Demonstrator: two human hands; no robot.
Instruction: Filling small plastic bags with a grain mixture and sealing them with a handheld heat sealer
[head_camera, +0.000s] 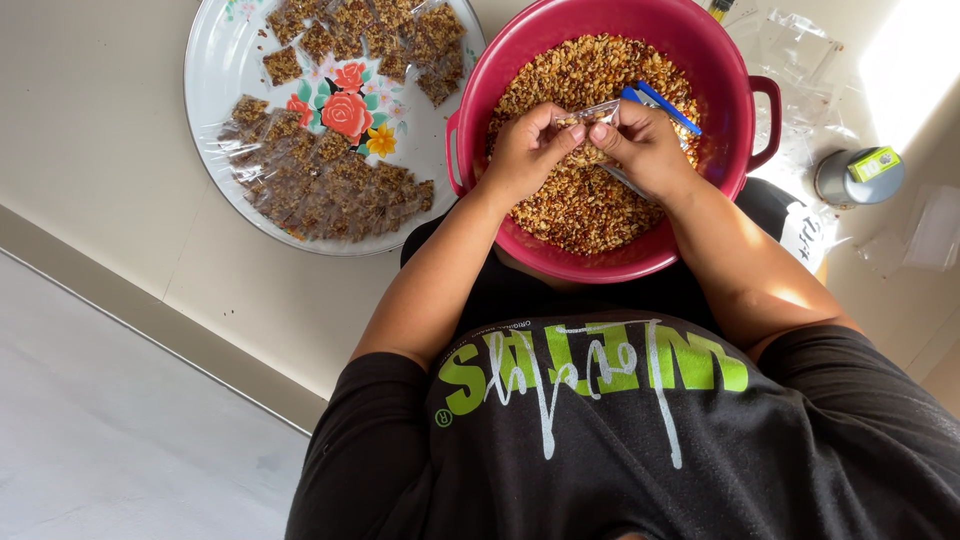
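A large red bowl (730, 70) full of a brown nut-and-grain mix (570, 205) rests on my lap. Over it, my left hand (525, 150) and my right hand (645, 150) together pinch a small clear plastic packet (588, 115) that holds some of the mix. A blue spoon or scoop (660, 103) lies tucked under my right hand's fingers, its handle pointing to the bowl's far right rim.
A round white tray with a rose print (215, 80) lies to the left, holding several filled clear packets (320, 185). Loose empty plastic bags (800, 50) lie beyond the bowl on the right, near a small grey cylinder with a green top (858, 175).
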